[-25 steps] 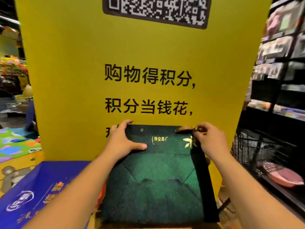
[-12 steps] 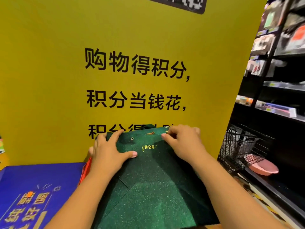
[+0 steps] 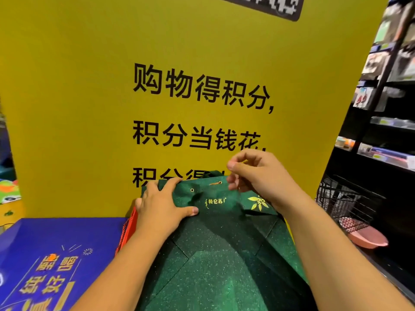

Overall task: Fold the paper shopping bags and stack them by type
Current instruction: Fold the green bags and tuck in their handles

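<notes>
At the foot of a tall yellow sign (image 3: 89, 108) with black lettering, a dark green paper bag (image 3: 215, 272) lies flattened, its mouth towards the sign and its folded base nearest the person. Gold lettering, a gold leaf print (image 3: 258, 202) and a small metal eyelet (image 3: 192, 190) show near the bag's top edge, and a dark handle loop (image 3: 210, 174) pokes up behind that edge.

The left hand (image 3: 161, 209) lies flat on the bag's upper left corner, fingers spread and straight, thumb stretched out to the right, pressing the paper down. The right hand (image 3: 258, 176) hangs just above the top edge, fingers curled and thumb close to the forefinger; whether it pinches anything thin, I cannot tell.

A blue printed box (image 3: 45, 254) sits to the left, with a red edge (image 3: 128, 230) showing between it and the bag. On the right stand dark shelves (image 3: 393, 135), a black wire basket (image 3: 345, 203) and a pink dish (image 3: 368, 240).
</notes>
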`<state>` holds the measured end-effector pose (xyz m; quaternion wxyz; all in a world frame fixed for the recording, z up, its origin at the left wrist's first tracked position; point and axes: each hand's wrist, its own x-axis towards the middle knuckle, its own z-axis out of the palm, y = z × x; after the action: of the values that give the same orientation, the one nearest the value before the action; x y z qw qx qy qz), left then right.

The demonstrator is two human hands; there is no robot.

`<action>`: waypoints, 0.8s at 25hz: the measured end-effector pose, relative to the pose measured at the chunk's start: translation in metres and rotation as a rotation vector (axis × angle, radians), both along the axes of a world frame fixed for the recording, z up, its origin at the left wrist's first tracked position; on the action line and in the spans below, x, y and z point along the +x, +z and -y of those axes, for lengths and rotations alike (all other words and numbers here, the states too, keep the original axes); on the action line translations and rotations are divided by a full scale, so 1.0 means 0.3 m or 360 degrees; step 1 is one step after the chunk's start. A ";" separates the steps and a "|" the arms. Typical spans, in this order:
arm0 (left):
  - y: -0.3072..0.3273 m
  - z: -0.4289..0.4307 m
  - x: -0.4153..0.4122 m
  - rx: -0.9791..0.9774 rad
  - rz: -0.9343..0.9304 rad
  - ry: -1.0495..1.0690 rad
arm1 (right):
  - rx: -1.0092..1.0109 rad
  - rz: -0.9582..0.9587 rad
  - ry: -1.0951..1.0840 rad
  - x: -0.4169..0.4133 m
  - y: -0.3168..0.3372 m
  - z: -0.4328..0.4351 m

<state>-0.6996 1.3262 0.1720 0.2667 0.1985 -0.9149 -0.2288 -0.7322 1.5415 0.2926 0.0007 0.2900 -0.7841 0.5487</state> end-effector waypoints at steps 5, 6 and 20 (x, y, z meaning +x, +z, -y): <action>0.001 -0.004 -0.001 -0.0015 0.0046 0.0037 | -0.0423 0.0071 0.0378 0.020 0.074 -0.011; 0.001 -0.004 0.000 -0.0014 0.0054 0.0032 | -0.0479 0.0068 0.0413 0.024 0.098 -0.017; 0.021 -0.020 0.022 -0.0109 0.0052 0.0060 | -0.0730 -0.0300 0.0651 0.060 0.339 -0.045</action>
<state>-0.6929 1.3321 0.1783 0.2627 0.2102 -0.9225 -0.1890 -0.7141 1.5551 0.3943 0.0286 0.4835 -0.5620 0.6705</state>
